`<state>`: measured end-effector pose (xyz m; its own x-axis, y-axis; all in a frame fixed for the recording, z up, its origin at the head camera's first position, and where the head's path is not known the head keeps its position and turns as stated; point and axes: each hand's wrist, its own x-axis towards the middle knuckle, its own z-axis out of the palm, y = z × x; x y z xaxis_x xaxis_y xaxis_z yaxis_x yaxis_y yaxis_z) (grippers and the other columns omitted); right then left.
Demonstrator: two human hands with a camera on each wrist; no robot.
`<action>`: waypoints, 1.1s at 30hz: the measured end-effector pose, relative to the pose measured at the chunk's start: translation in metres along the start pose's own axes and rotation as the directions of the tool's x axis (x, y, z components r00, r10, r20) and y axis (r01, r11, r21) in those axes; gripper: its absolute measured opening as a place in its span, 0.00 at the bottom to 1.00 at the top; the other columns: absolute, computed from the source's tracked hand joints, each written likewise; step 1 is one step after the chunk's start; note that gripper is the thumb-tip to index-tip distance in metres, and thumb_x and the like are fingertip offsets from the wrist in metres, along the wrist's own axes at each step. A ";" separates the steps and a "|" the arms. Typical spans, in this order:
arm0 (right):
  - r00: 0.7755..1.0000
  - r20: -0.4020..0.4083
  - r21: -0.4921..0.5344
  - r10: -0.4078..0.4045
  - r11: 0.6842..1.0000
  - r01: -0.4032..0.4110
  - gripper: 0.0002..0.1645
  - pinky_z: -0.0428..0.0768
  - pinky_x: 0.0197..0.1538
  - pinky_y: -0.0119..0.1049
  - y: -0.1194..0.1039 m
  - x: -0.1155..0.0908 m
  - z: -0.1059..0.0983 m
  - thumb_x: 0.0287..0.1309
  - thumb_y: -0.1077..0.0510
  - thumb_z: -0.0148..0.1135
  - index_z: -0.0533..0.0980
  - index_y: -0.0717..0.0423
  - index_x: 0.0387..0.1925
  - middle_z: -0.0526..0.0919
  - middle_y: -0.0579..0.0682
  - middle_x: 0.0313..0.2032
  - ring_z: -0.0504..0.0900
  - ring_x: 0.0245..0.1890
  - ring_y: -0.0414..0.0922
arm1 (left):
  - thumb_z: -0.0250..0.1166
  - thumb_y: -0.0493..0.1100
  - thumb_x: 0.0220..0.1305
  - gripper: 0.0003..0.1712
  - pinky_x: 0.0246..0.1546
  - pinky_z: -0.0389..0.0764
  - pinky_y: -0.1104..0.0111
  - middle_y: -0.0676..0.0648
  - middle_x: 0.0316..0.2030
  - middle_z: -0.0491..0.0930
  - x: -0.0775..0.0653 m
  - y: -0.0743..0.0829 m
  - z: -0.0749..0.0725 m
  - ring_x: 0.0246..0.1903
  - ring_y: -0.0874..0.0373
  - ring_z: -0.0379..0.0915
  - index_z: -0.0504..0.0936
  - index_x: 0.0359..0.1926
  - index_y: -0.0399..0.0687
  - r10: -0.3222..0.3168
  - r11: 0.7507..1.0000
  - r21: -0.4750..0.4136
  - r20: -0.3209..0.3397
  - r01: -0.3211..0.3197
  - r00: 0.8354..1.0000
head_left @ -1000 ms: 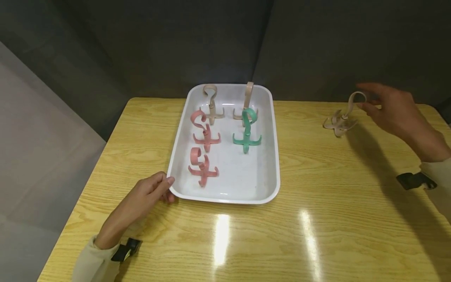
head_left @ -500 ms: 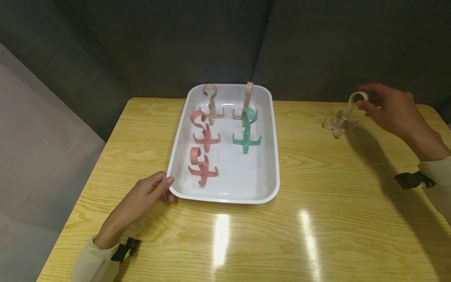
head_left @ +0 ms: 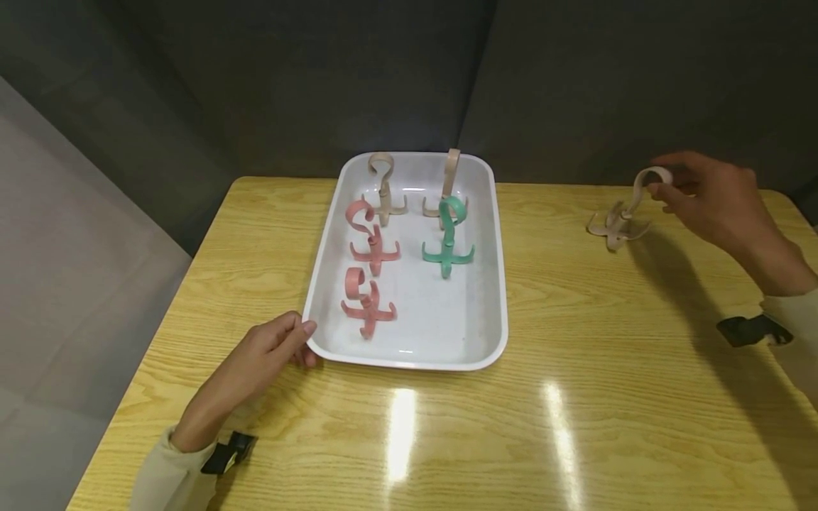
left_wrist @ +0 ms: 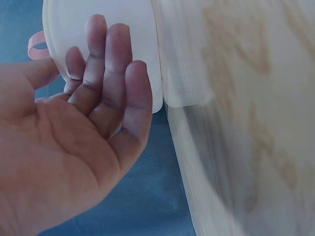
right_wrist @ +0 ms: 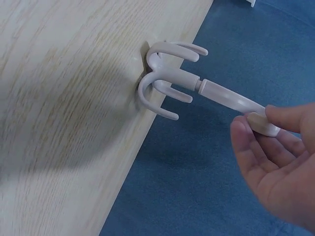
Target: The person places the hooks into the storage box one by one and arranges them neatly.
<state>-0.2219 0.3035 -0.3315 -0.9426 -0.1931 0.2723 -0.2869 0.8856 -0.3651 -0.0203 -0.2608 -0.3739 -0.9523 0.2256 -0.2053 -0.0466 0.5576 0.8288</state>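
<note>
My right hand (head_left: 718, 206) pinches the curved top of a beige four-pronged hanging hook (head_left: 618, 228) at the right of the table. In the right wrist view, thumb and fingers hold the loop end of that hook (right_wrist: 177, 78), whose pronged base is at the tabletop. My left hand (head_left: 271, 348) holds the near left corner of a white tray (head_left: 409, 365), thumb at the rim and fingers outside the wall. Inside the tray stand two beige hooks (head_left: 385, 202), two pink hooks (head_left: 375, 252) and a green hook (head_left: 447, 255).
The wood-grain table (head_left: 575, 426) runs beneath everything. A dark curtain (head_left: 319, 85) hangs right behind its far edge, close to the tray and my right hand. Pale grey cloth (head_left: 70, 284) lies beyond the left edge.
The right hand and the beige hook it holds have shifted very slightly to the right. My left hand, the tray and the hooks in it have stayed in place.
</note>
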 end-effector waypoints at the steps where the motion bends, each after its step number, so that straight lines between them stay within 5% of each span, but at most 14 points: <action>1: 1.000 -0.002 0.008 0.001 1.000 0.000 0.25 0.72 0.53 0.69 -0.001 -0.001 -0.001 0.77 0.60 0.59 0.71 0.69 0.68 0.82 0.78 0.44 0.83 0.28 0.30 | 0.50 0.52 0.85 0.21 0.43 0.83 0.61 0.48 0.30 0.83 0.000 0.000 0.000 0.36 0.52 0.82 0.73 0.35 0.41 -0.001 1.000 0.000 0.000 0.001 1.000; 4: 1.000 -0.010 0.036 0.006 0.999 -0.005 0.26 0.67 0.60 0.71 -0.003 -0.002 -0.003 0.76 0.60 0.60 0.71 0.69 0.68 0.81 0.79 0.44 0.57 0.25 0.07 | 0.50 0.52 0.85 0.22 0.44 0.83 0.61 0.48 0.30 0.83 -0.001 0.001 0.000 0.36 0.52 0.82 0.73 0.35 0.41 -0.004 1.000 -0.001 0.001 0.004 1.000; 7: 1.000 -0.006 0.071 0.018 0.997 -0.017 0.26 0.53 0.69 0.73 -0.006 -0.004 -0.004 0.76 0.60 0.60 0.70 0.70 0.68 0.80 0.81 0.44 0.58 0.24 0.07 | 0.50 0.52 0.85 0.22 0.44 0.83 0.61 0.48 0.29 0.83 -0.001 0.001 0.000 0.36 0.52 0.82 0.73 0.35 0.41 -0.003 1.000 0.002 0.002 0.002 1.000; 8: 1.000 -0.011 0.071 0.017 0.997 -0.016 0.26 0.58 0.67 0.72 -0.007 -0.005 -0.004 0.75 0.60 0.61 0.70 0.70 0.68 0.81 0.80 0.44 0.58 0.24 0.07 | 0.50 0.52 0.85 0.22 0.44 0.83 0.61 0.48 0.29 0.83 -0.001 0.001 0.000 0.36 0.52 0.82 0.73 0.35 0.41 -0.002 1.000 0.003 0.002 0.002 1.000; 11: 1.000 -0.014 0.079 0.019 0.997 -0.018 0.27 0.68 0.65 0.59 -0.011 -0.008 -0.006 0.75 0.60 0.62 0.71 0.69 0.68 0.81 0.79 0.45 0.60 0.24 0.07 | 0.50 0.52 0.85 0.22 0.43 0.83 0.61 0.48 0.29 0.83 -0.001 0.001 0.000 0.36 0.52 0.82 0.73 0.35 0.41 0.001 1.000 0.005 0.001 -0.001 1.000; 13: 1.000 -0.023 0.080 0.000 0.997 0.002 0.26 0.76 0.57 0.37 -0.014 -0.009 -0.006 0.74 0.60 0.63 0.72 0.69 0.67 0.81 0.79 0.46 0.62 0.25 0.06 | 0.50 0.52 0.85 0.22 0.43 0.83 0.61 0.49 0.29 0.83 -0.001 0.001 0.000 0.36 0.52 0.82 0.73 0.35 0.42 0.002 1.000 0.005 0.000 -0.002 1.000; 15: 0.999 -0.033 0.086 -0.015 0.996 0.017 0.26 0.72 0.40 0.18 -0.017 -0.011 -0.007 0.73 0.60 0.64 0.73 0.68 0.67 0.81 0.78 0.47 0.63 0.25 0.06 | 0.50 0.52 0.85 0.22 0.43 0.83 0.61 0.49 0.29 0.83 -0.001 0.001 0.000 0.36 0.52 0.82 0.73 0.35 0.42 0.003 1.000 0.005 -0.001 -0.003 1.000; 17: 0.998 -0.046 0.092 -0.037 0.995 0.041 0.26 0.66 0.32 0.12 -0.020 -0.012 -0.008 0.73 0.61 0.65 0.73 0.68 0.66 0.82 0.77 0.48 0.64 0.27 0.06 | 0.50 0.52 0.85 0.22 0.43 0.83 0.61 0.49 0.29 0.83 0.000 0.001 0.000 0.36 0.52 0.82 0.73 0.35 0.42 0.002 1.000 0.006 -0.003 -0.002 1.000; 33: 0.980 -0.134 0.109 -0.145 0.981 0.160 0.24 0.66 0.33 0.09 -0.060 -0.026 -0.015 0.66 0.66 0.70 0.78 0.65 0.62 0.86 0.71 0.40 0.67 0.29 0.06 | 0.51 0.52 0.85 0.22 0.43 0.83 0.62 0.48 0.29 0.83 0.000 0.001 0.000 0.35 0.53 0.84 0.73 0.34 0.42 0.011 1.000 -0.004 -0.010 -0.011 1.000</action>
<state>-0.1780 0.2615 -0.3030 -0.8595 -0.2617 0.4390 -0.4513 0.7916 -0.4118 -0.0204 -0.2602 -0.3736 -0.9556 0.2239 -0.1916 -0.0376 0.5523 0.8328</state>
